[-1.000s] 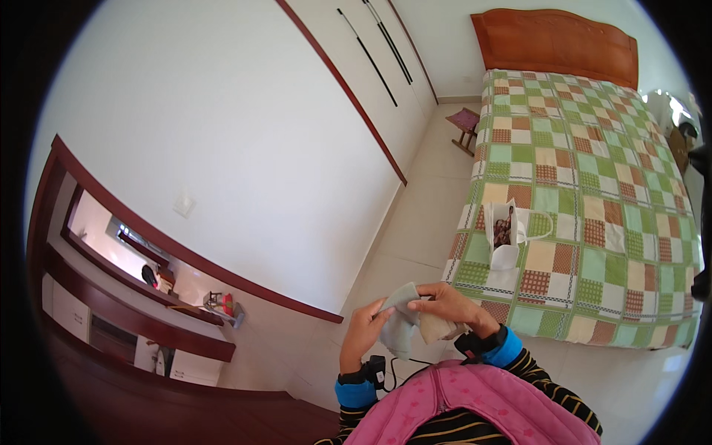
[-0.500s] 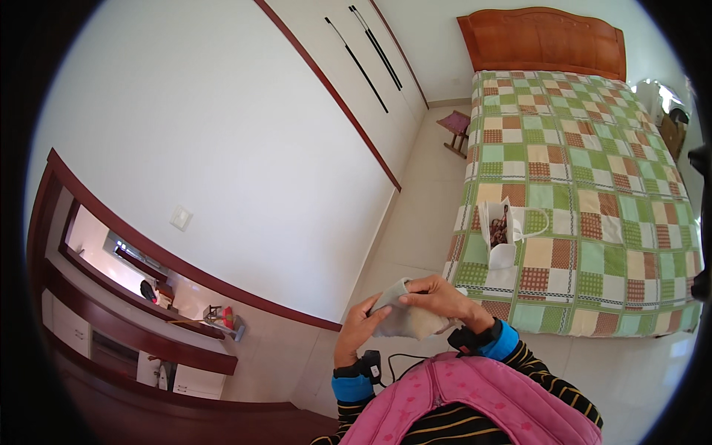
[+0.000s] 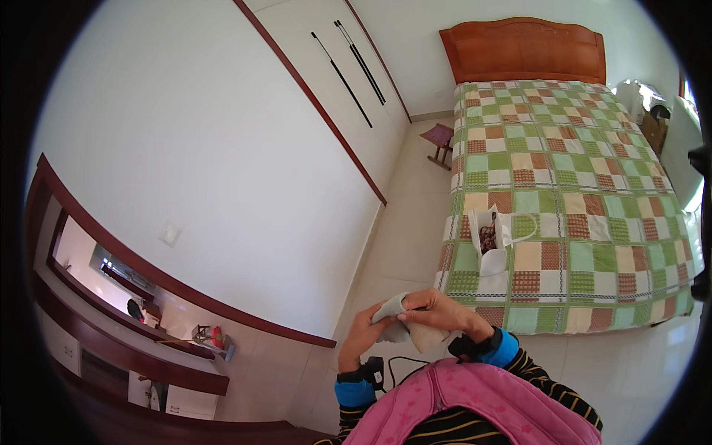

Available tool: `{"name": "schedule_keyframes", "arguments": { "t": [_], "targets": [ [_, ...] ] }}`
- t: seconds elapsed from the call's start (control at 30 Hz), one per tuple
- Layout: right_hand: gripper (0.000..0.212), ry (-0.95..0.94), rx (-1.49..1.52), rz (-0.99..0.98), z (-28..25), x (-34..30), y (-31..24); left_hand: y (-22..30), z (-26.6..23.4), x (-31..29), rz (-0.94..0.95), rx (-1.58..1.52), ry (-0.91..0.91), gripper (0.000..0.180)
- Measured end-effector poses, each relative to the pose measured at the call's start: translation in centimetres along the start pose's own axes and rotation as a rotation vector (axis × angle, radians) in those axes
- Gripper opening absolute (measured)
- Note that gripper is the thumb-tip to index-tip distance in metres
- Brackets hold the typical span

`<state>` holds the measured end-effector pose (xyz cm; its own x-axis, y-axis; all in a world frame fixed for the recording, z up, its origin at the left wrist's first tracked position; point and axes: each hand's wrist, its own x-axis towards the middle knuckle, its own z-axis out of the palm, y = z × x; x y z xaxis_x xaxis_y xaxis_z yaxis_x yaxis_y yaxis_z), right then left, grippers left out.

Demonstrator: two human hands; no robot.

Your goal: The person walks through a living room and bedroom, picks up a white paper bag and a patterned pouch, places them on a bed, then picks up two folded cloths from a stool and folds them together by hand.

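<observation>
Both hands meet in front of my chest on a soft cloth [image 3: 426, 339], pale grey at its upper part and cream below; its exact kind cannot be made out. My left hand [image 3: 362, 331] grips the grey edge from the left, thumb laid over it. From the right, my right hand [image 3: 443, 310] pinches the same cloth near its top, thumb and fingers closed. The fabric is folded over between the two thumbs, and its lower part hangs beneath my fingers.
Ahead to the right stands a bed [image 3: 549, 200] with a checked green cover. An upright white paper bag [image 3: 492, 261] with brown things inside sits near its close corner. A small folding stool [image 3: 439, 141] is beside the bed. Left are a white wall [image 3: 185, 133] and dark red door frame [image 3: 178, 288].
The cloth has been folded and bunched more between my hands, and my hands have come closer together. The view has shifted slightly.
</observation>
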<state>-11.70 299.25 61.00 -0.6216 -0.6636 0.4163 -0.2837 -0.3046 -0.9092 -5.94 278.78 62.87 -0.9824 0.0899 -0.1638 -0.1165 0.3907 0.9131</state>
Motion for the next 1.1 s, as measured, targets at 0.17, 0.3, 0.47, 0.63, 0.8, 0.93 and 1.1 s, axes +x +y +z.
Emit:
{"name": "schedule_keyframes", "arguments": {
  "t": [0.17,0.3,0.47,0.63,0.8,0.93,1.1],
  "targets": [
    [0.015,0.019,-0.086,0.082,-0.2,-0.5,-0.5,-0.8,0.0,0.3,0.001,0.086,0.014,0.033],
    [0.015,0.041,-0.096,0.071,-0.3,-0.8,-0.3,-0.6,0.1,-0.1,0.067,0.161,0.024,0.032],
    [0.014,0.14,-0.036,0.116,-0.3,-0.8,0.5,0.7,0.2,-1.4,0.017,0.162,0.015,0.033],
    [0.015,0.156,-0.1,0.122,-0.4,-0.7,0.5,0.5,0.6,-1.8,0.073,0.097,0.099,0.034],
    [0.017,0.176,-0.054,0.167,-0.1,-1.0,0.1,-0.3,0.8,-2.5,0.039,0.009,0.108,0.034],
    [0.022,0.207,0.068,0.262,-0.4,-1.3,0.3,-0.3,0.9,-2.8,0.038,0.02,0.083,0.034],
    [0.024,0.271,-0.047,0.175,-1.3,-1.6,0.9,0.3,1.7,-2.3,0.048,-0.028,0.059,0.036]
  ]
}}
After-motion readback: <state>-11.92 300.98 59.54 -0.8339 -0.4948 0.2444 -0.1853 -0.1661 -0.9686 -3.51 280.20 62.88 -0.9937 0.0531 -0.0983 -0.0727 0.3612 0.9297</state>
